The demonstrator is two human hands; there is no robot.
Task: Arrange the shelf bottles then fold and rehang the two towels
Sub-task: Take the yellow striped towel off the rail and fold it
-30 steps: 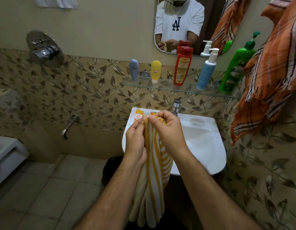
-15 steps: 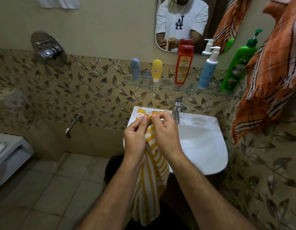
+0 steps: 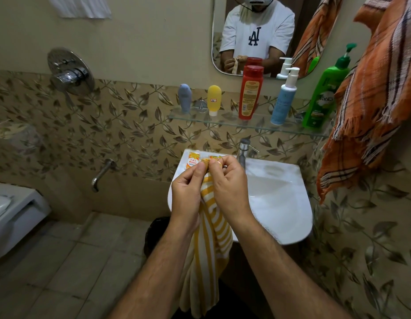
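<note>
While the left hand [image 3: 187, 192] and right hand [image 3: 230, 187] each pinch the top edge of the yellow striped towel [image 3: 211, 238], which hangs bunched before the sink [image 3: 280, 203], mismatched corners could leave the fold crooked or let it slip.

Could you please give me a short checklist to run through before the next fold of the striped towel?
1. Left hand pinches the yellow-and-white striped towel at its top: ok.
2. Right hand pinches the same top edge: ok.
3. Towel corners aligned: cannot tell, fingers cover them.
4. Towel hangs free: ok.
5. Five bottles upright on the glass shelf: ok.
6. Orange plaid towel folded: not ok, it hangs bunched.
</note>
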